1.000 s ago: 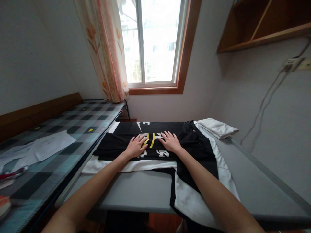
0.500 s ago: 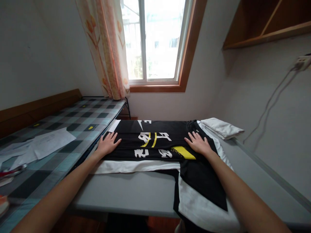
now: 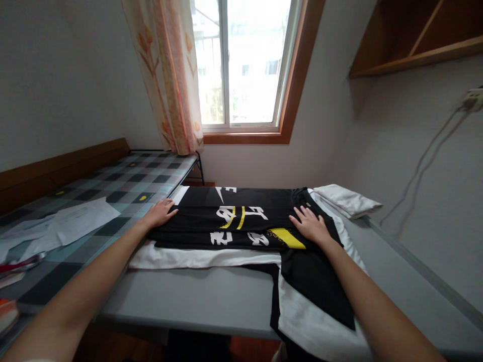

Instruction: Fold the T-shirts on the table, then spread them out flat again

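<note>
A black T-shirt (image 3: 241,241) with white lettering, a yellow stripe and white panels lies on the grey table (image 3: 196,294). Its body has a fold running across it, and one black-and-white sleeve spreads toward the near edge on the right. My left hand (image 3: 160,213) rests at the shirt's left hem, fingers stretched out. On the right, my right hand (image 3: 310,224) lies flat with spread fingers on the black cloth, just above the yellow stripe and near the collar. Neither hand grips the cloth.
A folded white cloth (image 3: 345,200) lies at the table's far right. To the left is a bed with a checked mattress (image 3: 139,173) and loose papers (image 3: 83,221) on it. A cable (image 3: 422,156) hangs on the right wall beneath a wooden shelf (image 3: 415,55).
My left hand has slid left to the hem, and the shirt's left end now reaches further left. My right hand stays nearly in place on the cloth.
</note>
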A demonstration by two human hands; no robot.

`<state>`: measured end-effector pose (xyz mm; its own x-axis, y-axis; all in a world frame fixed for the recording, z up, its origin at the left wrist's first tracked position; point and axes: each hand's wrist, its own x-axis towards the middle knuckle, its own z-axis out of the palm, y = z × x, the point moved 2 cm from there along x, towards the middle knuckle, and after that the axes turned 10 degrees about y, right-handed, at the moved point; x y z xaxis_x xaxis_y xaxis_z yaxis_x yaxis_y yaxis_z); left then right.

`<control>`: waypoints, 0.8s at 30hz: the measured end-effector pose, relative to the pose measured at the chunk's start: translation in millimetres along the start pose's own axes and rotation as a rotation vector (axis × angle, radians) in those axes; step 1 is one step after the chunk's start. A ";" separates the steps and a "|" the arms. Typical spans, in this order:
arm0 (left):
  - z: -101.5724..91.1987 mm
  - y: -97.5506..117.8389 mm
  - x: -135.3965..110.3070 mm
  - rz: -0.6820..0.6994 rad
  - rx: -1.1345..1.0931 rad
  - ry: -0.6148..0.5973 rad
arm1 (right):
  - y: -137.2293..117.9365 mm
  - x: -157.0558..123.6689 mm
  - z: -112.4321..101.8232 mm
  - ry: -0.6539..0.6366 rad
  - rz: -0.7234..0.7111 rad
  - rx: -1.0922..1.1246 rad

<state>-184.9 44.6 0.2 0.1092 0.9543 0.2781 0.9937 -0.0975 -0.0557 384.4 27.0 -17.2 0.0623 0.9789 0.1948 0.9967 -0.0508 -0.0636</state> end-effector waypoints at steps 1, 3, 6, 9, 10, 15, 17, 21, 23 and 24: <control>0.5 -1.8 2.3 -0.023 -0.006 0.017 | -0.2 -0.3 -0.3 0.000 0.000 -0.001; 0.1 -5.2 7.1 -0.097 -0.042 0.056 | -0.9 -1.2 -1.3 -0.001 -0.001 -0.001; -3.4 -10.6 13.4 -0.222 -0.181 0.075 | -2.1 -2.6 -3.5 -0.001 0.001 0.000; -11.2 -15.1 14.9 -0.312 -0.446 0.097 | -2.6 -3.2 -4.6 -0.002 0.001 0.001; -14.5 -16.4 13.6 -0.338 -0.548 0.105 | -2.5 -3.2 -4.6 -0.002 0.001 0.001; -24.5 -15.9 -1.7 -0.358 -0.912 -0.261 | -2.7 -3.7 -4.5 0.007 0.005 -0.001; -26.6 -15.1 -5.8 -0.343 -0.900 -0.338 | -3.3 -4.7 -5.2 0.008 0.005 0.000; -34.0 -10.2 -0.5 -0.299 -0.804 -0.158 | -4.8 -7.1 -7.7 0.009 0.007 0.007; -40.1 -5.2 4.1 -0.289 -0.755 -0.079 | -5.3 -8.0 -8.9 0.013 0.007 0.008; -43.4 -2.6 5.8 -0.279 -0.728 -0.064 | -5.5 -8.4 -9.3 0.015 0.007 0.009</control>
<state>-185.7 38.2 43.7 -0.1268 0.9831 0.1323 0.7538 0.0088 0.6570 378.9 17.2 -9.4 0.0702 0.9754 0.2091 0.9957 -0.0558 -0.0739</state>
